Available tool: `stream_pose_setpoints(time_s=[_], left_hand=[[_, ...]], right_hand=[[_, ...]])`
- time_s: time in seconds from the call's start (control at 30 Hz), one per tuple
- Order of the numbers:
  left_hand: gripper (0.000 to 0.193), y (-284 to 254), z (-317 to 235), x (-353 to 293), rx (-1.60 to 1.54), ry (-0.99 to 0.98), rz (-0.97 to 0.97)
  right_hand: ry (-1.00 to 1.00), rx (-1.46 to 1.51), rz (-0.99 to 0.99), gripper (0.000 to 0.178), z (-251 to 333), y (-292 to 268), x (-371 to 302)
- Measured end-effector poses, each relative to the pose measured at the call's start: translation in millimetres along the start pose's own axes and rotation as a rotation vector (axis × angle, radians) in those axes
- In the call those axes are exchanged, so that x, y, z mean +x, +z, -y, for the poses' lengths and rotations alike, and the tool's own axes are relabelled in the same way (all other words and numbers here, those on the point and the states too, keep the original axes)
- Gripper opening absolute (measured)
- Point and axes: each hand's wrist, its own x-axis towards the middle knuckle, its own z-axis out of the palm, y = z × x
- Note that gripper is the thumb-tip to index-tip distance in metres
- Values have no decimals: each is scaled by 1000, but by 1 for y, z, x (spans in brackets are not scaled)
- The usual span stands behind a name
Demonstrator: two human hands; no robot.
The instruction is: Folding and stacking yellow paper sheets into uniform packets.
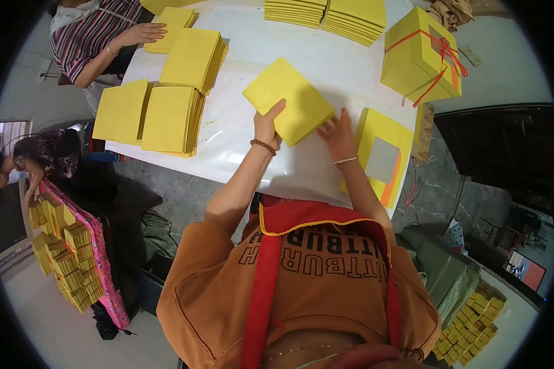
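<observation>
White counter [240, 132] carries a yellow paper stack [287, 100] near its front edge, tilted. Left hand [266, 128] clamped on its near corner, thumb on top; right hand [337, 132] lies flat, fingers spread, touching its right edge. Looks light, floppy, prone to fanning; best gripped at opposite edges.

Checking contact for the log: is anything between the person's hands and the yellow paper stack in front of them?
Nothing visible. The left hand grips the yellow paper stack at its near edge, thumb on top, and the right hand presses its near-right corner. The white table beside it is bare.
</observation>
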Motion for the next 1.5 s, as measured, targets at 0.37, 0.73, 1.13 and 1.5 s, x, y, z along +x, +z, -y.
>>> stream_pose_setpoints(time_s=[0.37,0.73,1.13,1.5], left_hand=[[53,3,20,26,-99,201,-121],[58,11,-36,69,1158,313,-93],[64,14,-58,110,1819,180,22],[53,20,-46,89,2129,920,741]], right_hand=[[-131,-204,30,51,-22,3,9],[13,-406,-17,60,21,14,87],[-66,-799,-9,49,25,10,134],[-135,-898,-88,50,22,6,139]])
